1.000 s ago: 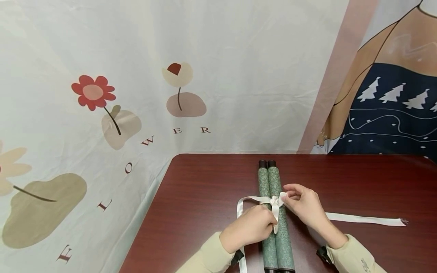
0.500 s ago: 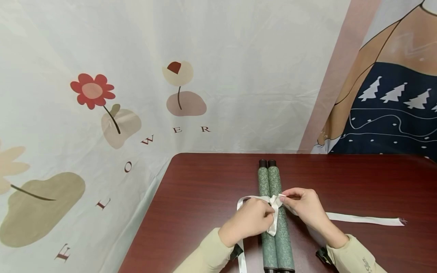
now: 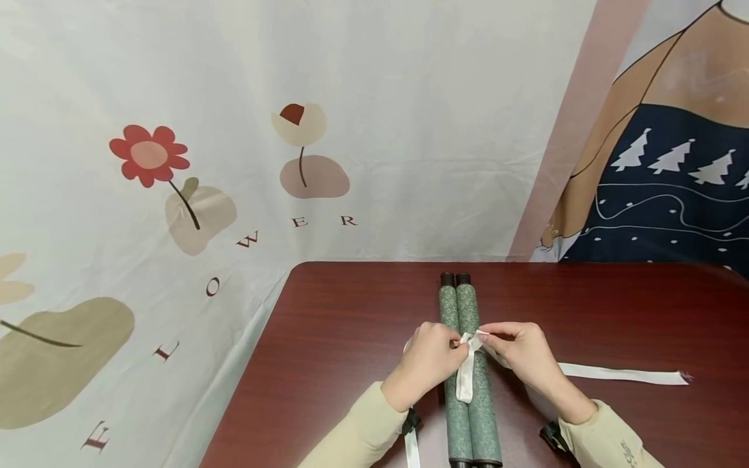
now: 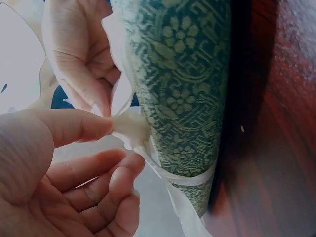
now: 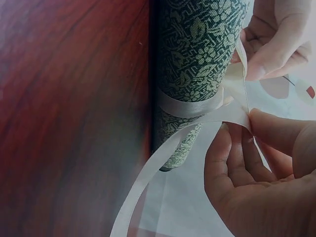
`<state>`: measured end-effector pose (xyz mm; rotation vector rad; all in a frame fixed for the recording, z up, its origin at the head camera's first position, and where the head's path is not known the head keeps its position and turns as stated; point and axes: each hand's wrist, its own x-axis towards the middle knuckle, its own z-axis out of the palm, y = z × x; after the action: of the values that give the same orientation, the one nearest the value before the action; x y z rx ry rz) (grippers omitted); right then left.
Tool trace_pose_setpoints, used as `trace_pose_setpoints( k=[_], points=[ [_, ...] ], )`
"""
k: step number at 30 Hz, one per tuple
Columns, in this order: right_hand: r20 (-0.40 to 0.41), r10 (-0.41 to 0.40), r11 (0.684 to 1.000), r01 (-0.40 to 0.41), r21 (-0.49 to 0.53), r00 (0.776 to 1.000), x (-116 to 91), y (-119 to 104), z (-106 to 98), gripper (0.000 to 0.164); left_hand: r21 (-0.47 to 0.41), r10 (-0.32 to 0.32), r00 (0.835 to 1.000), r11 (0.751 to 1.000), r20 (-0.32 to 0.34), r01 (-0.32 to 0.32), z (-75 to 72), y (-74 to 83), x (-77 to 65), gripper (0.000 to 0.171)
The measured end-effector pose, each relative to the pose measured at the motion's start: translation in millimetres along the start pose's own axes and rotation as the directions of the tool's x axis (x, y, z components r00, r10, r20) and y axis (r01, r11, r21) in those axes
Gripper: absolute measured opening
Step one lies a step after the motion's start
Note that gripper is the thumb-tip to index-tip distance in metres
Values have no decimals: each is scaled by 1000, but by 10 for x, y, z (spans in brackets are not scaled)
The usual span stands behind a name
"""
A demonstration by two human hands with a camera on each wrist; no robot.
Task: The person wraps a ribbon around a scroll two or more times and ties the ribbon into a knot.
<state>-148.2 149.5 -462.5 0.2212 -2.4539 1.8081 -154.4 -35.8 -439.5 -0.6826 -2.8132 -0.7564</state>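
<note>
Two green floral-patterned scrolls (image 3: 484, 416) with dark end knobs lie side by side on the table, and a white ribbon (image 3: 465, 383) wraps round them. Over their middle, my left hand (image 3: 430, 361) pinches the ribbon beside the knot; in the left wrist view its thumb tip presses the bunched ribbon (image 4: 131, 129) and the other fingers curl loosely. My right hand (image 3: 526, 354) pinches a ribbon loop just right of the knot. From the right wrist view, thumb and fingers of the right hand (image 5: 266, 177) grip the ribbon's edge. A folded ribbon length hangs down over the scrolls.
One ribbon tail (image 3: 626, 374) with a frayed end stretches right across the dark red table (image 3: 339, 312). Another tail (image 3: 412, 448) runs toward the near edge beneath the left forearm. A printed cloth backdrop (image 3: 409, 130) hangs behind the table and along its left side.
My left hand has let go of the ribbon length hanging over the scrolls and moved up to pinch at the knot. The right hand keeps its hold, nearly still.
</note>
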Motion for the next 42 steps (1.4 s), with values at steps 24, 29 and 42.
trace_pose_setpoints(
  k=[24, 29, 42],
  points=[
    [51, -156, 934, 164, -317, 986, 26, 27, 95, 4, -97, -90, 995, 992, -49, 85, 27, -49, -1, 30],
    [45, -138, 918, 145, -370, 989, 52, 14, 107, 6, -89, -58, 996, 995, -74, 51, 34, -47, -3, 30],
    [82, -112, 902, 137, -411, 990, 123, -48, 156, 10, -80, 59, 993, 994, -106, -67, 90, -36, 3, 29]
  ],
)
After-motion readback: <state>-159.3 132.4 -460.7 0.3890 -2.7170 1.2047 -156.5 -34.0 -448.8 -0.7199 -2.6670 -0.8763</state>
